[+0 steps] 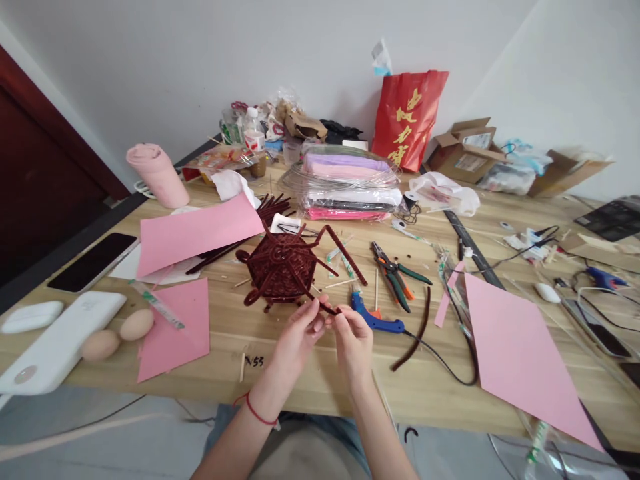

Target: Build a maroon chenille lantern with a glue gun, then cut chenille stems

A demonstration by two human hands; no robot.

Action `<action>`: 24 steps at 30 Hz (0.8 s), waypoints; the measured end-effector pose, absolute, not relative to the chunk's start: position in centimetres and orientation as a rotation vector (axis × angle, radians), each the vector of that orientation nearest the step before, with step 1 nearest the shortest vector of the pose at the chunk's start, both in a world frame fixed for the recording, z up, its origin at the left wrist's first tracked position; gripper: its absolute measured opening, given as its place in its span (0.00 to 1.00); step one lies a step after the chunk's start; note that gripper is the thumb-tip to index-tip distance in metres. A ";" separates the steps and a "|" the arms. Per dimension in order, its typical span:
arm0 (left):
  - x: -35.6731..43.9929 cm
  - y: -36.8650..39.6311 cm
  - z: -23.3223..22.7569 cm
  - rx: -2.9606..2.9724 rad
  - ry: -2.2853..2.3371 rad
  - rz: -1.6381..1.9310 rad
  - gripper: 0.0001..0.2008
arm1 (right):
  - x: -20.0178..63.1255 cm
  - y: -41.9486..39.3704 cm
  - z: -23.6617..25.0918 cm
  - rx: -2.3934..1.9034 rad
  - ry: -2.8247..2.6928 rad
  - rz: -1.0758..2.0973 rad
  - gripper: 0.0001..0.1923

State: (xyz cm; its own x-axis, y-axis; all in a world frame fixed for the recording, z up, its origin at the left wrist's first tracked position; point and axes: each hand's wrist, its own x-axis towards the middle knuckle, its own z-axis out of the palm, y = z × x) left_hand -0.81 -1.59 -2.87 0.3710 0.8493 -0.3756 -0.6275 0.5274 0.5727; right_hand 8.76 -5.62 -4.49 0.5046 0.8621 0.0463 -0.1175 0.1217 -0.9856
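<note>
risk: the dark red pipe-cleaner stem (325, 307) may slip or kink if pulled hard, dragging the woven basket (280, 267) (resting on the table (430, 387), just beyond the hands). left hand (299, 331) and right hand (354, 337) meet, fingertips pinched closed on the stem, wrists raised above the table edge.
</note>
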 end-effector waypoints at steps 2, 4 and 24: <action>-0.9 -1.6 -2.8 0.361 0.700 0.987 0.18 | 8.9 -5.5 -4.1 -1.246 -0.776 0.813 0.17; -1.0 -1.5 -2.6 0.366 0.712 1.007 0.19 | 9.7 -5.4 -3.2 -1.276 -0.893 0.777 0.13; -0.5 -1.5 -3.5 0.262 0.691 1.020 0.20 | 11.0 -5.4 0.3 -1.362 -1.242 0.984 0.08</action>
State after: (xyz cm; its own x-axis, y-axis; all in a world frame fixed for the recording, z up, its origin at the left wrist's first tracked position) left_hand -0.53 -1.52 -3.51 0.3364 0.8502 -0.4050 -0.6918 0.5149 0.5062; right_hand 10.98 -5.36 0.25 0.1399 0.9885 0.0570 0.1709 0.0326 -0.9848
